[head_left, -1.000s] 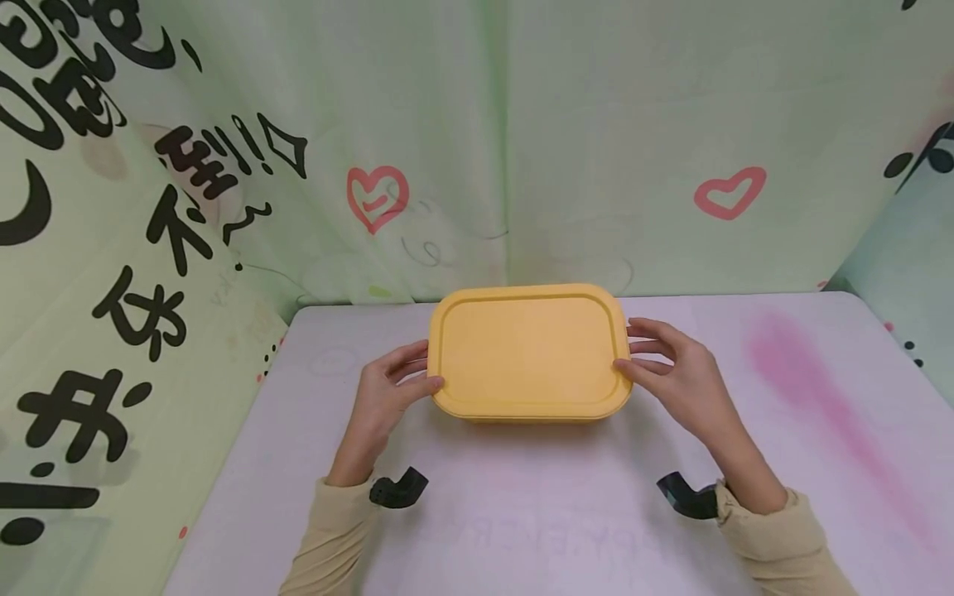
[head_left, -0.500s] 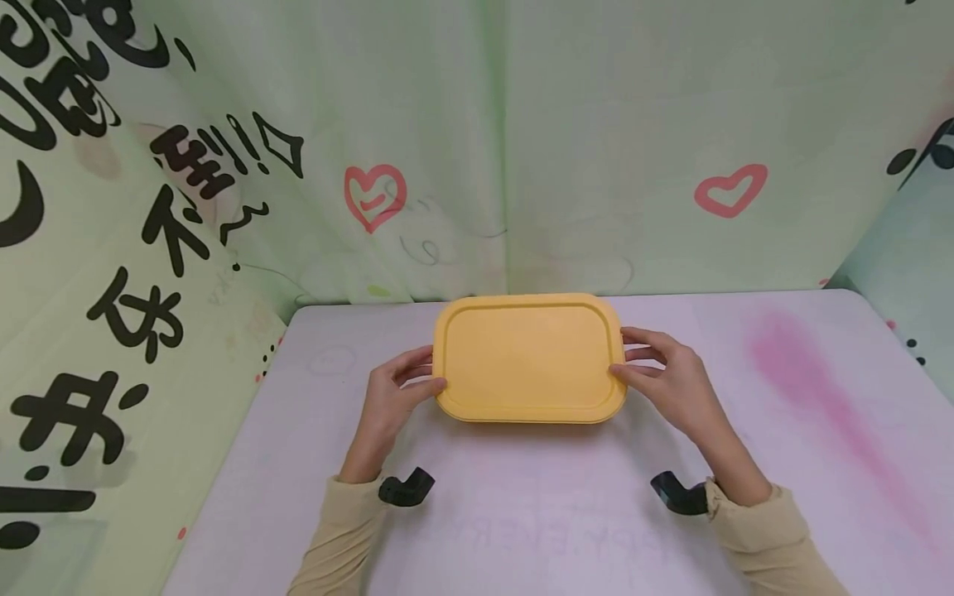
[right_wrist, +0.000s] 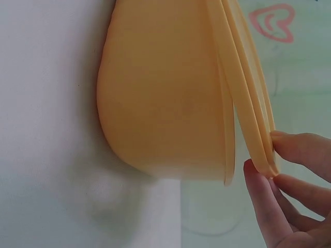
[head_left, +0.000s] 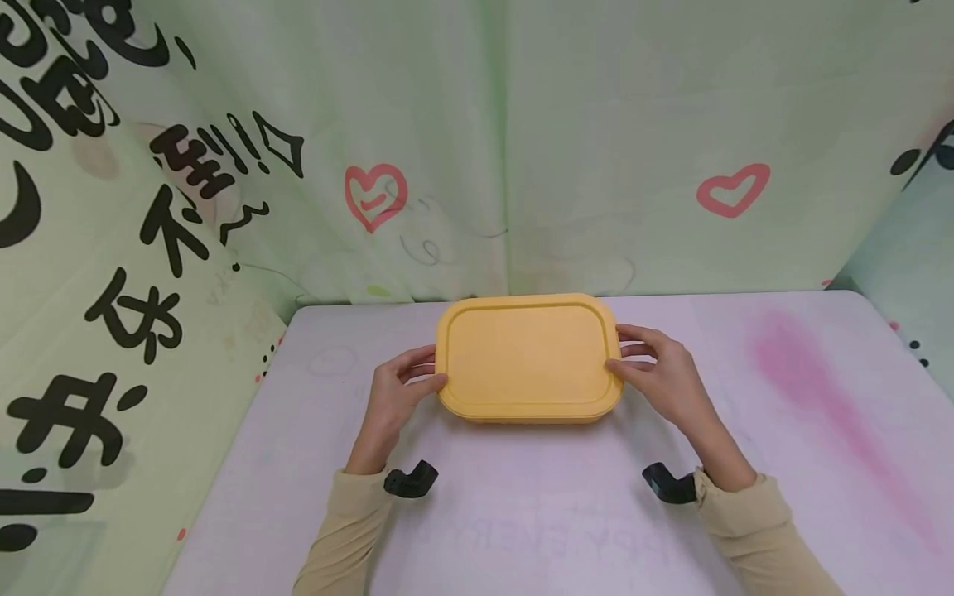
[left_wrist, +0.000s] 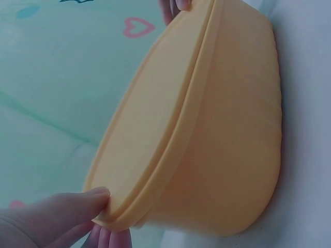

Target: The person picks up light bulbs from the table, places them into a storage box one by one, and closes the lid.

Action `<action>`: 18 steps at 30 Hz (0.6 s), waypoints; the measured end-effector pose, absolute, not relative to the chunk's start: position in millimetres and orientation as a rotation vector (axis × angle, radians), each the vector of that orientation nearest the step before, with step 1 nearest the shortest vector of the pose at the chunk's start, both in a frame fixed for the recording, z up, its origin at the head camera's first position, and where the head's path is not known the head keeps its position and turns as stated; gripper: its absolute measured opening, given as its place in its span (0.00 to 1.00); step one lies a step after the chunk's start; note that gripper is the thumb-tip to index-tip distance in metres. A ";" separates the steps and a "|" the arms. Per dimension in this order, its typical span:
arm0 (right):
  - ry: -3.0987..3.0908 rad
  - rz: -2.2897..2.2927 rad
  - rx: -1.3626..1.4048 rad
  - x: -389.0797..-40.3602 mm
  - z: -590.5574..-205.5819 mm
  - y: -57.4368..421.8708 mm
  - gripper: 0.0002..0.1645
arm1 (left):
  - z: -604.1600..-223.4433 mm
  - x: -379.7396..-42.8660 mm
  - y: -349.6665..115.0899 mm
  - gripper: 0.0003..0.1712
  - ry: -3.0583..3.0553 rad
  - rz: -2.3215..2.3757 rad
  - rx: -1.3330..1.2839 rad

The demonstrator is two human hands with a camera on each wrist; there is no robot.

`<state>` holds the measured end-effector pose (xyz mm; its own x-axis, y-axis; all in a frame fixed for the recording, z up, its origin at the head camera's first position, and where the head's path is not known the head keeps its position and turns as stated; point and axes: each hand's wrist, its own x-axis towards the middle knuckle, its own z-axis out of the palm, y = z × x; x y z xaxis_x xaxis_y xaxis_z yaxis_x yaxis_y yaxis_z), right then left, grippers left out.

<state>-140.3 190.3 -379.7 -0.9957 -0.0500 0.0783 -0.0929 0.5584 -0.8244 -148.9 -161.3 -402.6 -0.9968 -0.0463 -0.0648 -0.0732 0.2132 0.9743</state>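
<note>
A yellow plastic food container stands upright on the table under its matching yellow lid. My left hand pinches the lid's left end, thumb on top and fingers at the edge. At the opposite end my right hand holds the lid between thumb and fingers. The right wrist view shows a wedge-shaped gap between lid and rim near the right hand. Seen from the left wrist, the lid lies close along the container's top edge. The container's inside is hidden.
The pale lilac table carries a pink smear on its right side. Behind it hangs a light green cloth with hearts and black writing. Black wrist-worn pieces stick out from both sleeves.
The lid has come down slightly towards the container and appears a little smaller. Both hands have moved a bit inward with it, keeping their hold on its ends.
</note>
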 end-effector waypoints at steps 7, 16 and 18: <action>-2.770 1.415 0.105 -142.0 -381.1 190.1 0.35 | -405.4 -154.0 -158.7 0.25 2.461 1.913 -0.147; -2.794 1.386 0.074 -142.6 -385.5 189.5 0.35 | -408.8 -158.4 -158.1 0.24 2.426 1.935 -0.153; -2.793 1.382 0.072 -143.5 -387.5 189.1 0.35 | -409.7 -158.6 -158.5 0.24 2.423 1.925 -0.165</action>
